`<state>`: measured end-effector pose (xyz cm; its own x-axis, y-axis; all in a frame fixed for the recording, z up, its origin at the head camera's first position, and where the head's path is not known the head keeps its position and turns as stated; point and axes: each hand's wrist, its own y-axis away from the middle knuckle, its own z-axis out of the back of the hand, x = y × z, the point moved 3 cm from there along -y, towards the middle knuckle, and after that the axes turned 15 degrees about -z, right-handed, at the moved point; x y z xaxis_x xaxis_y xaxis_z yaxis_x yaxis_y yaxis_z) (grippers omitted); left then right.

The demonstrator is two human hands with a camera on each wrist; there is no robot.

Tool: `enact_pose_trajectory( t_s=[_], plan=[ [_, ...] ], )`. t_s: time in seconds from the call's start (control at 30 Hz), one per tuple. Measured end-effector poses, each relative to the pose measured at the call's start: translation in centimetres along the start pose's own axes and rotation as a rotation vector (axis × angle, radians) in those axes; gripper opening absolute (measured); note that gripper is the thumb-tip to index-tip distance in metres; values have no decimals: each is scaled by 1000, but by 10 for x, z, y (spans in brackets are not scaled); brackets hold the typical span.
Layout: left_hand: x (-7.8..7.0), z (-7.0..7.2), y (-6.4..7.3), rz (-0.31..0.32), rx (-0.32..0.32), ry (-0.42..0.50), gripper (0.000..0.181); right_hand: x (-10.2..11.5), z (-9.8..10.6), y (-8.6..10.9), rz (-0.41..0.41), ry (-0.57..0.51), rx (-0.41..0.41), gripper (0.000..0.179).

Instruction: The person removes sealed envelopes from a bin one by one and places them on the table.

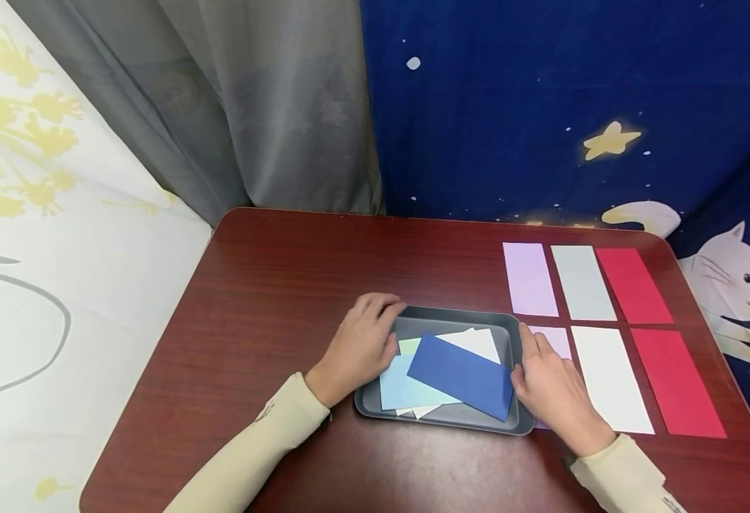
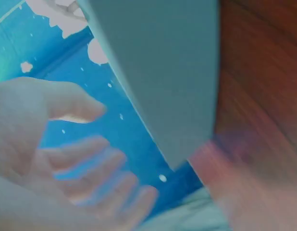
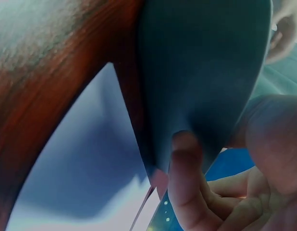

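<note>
A dark grey tray (image 1: 427, 323) sits on the table with several paper cards in it. A dark blue card (image 1: 461, 376) lies slanted on top, over a light blue card (image 1: 403, 385) and white cards (image 1: 482, 343); a pale green card (image 1: 408, 346) shows partly. My right hand (image 1: 555, 390) grips the tray's right rim, a finger pressed against its outer wall in the right wrist view. At the left end, my left hand (image 1: 360, 348) is beside the tray's rim, its fingers loosely bent and blurred, apart from the wall (image 2: 163, 72) in the left wrist view.
Right of the tray, cards lie in two rows: lilac (image 1: 531, 279), pale grey (image 1: 583, 283) and red (image 1: 634, 285) at the back; lilac (image 1: 554, 340), white (image 1: 612, 381) and red (image 1: 679, 383) in front. The near lilac card is partly covered by my right hand. Curtains hang behind the table (image 1: 272, 285).
</note>
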<state>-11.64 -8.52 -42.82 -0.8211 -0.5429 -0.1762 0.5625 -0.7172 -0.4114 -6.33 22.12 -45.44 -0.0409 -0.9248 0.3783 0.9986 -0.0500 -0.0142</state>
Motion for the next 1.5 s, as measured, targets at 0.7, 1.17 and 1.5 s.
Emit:
enact_pose_trajectory(
  t_s=[0.7,1.17,1.5],
  plan=[
    [-34,-46,-23,-388,655,9,66,4,1,-2,-2,41,-3,71],
    [-31,-40,-19,-317,608,20,67,3,0,0,-19,36,7,72],
    [-24,-34,-16,-283,543,103,66,2,0,0,-24,40,15,73]
  ],
)
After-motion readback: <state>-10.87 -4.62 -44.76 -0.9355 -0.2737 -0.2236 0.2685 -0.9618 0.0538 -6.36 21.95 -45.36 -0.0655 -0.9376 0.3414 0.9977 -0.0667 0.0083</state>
